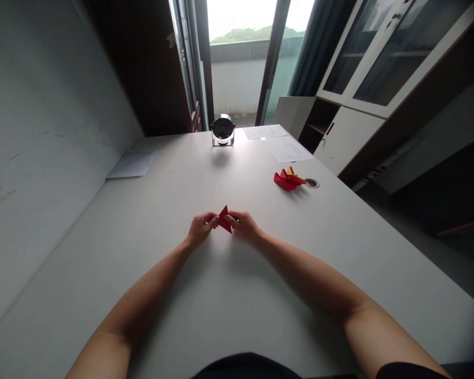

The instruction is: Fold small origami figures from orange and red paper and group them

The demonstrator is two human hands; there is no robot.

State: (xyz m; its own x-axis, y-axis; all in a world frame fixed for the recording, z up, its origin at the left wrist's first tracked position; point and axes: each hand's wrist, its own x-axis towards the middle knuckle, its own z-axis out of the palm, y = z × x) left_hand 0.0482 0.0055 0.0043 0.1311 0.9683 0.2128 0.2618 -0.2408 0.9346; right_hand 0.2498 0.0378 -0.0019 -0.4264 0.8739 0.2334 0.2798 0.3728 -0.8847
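Between my two hands is a small red piece of folded paper (224,220), triangular in outline, held just over the white table. My left hand (202,227) pinches its left corner between thumb and fingers. On the other side, my right hand (243,225) grips the right edge, its thumb lying across the front of the paper. The fingers behind the paper are partly hidden. Farther off to the right sits a group of folded paper pieces (287,180), red in front and orange behind, apart from both hands.
The white table (174,173) runs up to a wall on the left. A round silver-framed device (223,130) stands at its far end. Paper sheets (286,149) lie at the back right, and more papers (132,163) at the left. A round cable hole (312,183) is beside the folded pieces.
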